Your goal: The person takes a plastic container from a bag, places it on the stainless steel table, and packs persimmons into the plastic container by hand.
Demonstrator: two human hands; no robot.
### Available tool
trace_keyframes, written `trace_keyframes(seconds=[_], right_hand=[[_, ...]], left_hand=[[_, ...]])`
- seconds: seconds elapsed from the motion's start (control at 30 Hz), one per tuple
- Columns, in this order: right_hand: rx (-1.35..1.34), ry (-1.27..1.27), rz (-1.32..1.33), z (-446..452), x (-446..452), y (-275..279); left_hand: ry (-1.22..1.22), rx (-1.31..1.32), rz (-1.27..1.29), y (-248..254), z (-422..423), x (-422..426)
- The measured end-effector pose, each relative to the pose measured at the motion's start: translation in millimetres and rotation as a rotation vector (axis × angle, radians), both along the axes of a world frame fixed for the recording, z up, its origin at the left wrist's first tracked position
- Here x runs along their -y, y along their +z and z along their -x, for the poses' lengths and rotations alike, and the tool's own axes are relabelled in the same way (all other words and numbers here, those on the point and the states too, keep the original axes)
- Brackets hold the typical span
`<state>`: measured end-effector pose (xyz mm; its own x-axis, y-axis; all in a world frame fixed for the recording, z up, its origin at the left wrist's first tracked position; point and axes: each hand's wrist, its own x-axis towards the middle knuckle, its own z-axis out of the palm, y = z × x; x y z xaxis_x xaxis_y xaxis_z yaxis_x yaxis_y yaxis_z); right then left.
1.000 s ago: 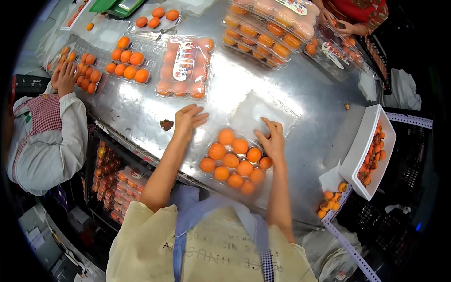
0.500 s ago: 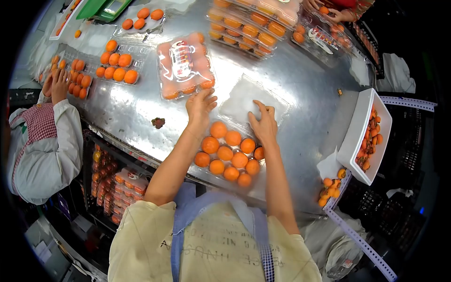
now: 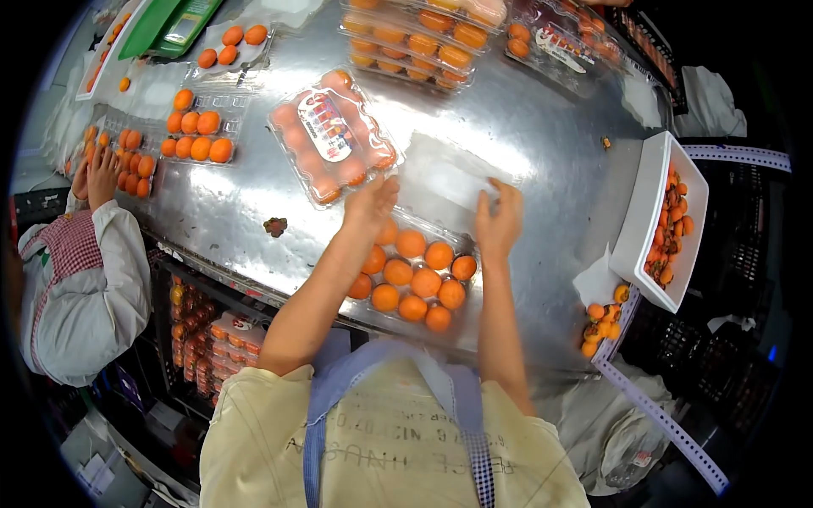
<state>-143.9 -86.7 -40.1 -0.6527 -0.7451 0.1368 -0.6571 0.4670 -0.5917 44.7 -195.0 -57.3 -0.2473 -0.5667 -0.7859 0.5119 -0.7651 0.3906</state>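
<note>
An opened clear plastic box full of orange fruit (image 3: 412, 275) lies in front of me, its lid (image 3: 447, 182) folded back flat with a white sheet inside. My left hand (image 3: 371, 203) is at the lid's left edge, beside the lower right corner of a closed, labelled box of fruit (image 3: 334, 135); its fingers are close together, and whether they grip an edge is hidden. At the lid's right edge is my right hand (image 3: 500, 216), thumb and fingers apart, holding nothing. The closed box lies slanted on the metal table.
Stacked fruit boxes (image 3: 415, 42) stand at the back. A white bin of fruit (image 3: 660, 220) is on the right, with loose fruit (image 3: 605, 326) near it. A co-worker (image 3: 85, 271) handles fruit at the left. A dark scrap (image 3: 275, 226) lies on the table.
The closed box has turned and slid nearer to the lid. My left hand has moved right, beside its corner. My right hand has shifted to the lid's right edge. The whole view has shifted.
</note>
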Motion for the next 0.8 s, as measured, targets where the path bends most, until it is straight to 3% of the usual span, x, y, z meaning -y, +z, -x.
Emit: trace_keyframes(seconds=[0.03, 0.2, 0.23, 0.33, 0.47, 0.6, 0.7, 0.8], right_hand=[[-0.086, -0.069, 0.072, 4, -7, -7], [0.167, -0.147, 0.087, 9, -10, -34], [0.218, -0.134, 0.061, 8, -7, -35], [0.246, -0.103, 0.049, 15, 0, -34], [0.163, -0.043, 0.092, 20, 11, -41], [0.237, -0.008, 0.051, 24, 10, -37], [0.336, 0.02, 0.063, 27, 2, -25], [0.097, -0.016, 0.17, 25, -16, -7]], left_hand=[[0.006, -0.005, -0.019, 0, -4, 2], [-0.167, 0.062, 0.005, 9, -36, -2], [-0.225, 0.15, 0.014, 30, -39, -4], [-0.464, 0.215, 0.247, 27, -71, -13], [-0.513, 0.75, 0.726, -5, -91, -37], [-0.669, 0.887, 0.892, -11, -99, -67], [-0.673, 0.752, 0.696, -16, -103, -80], [-0.653, 0.715, 0.68, -11, -103, -82]])
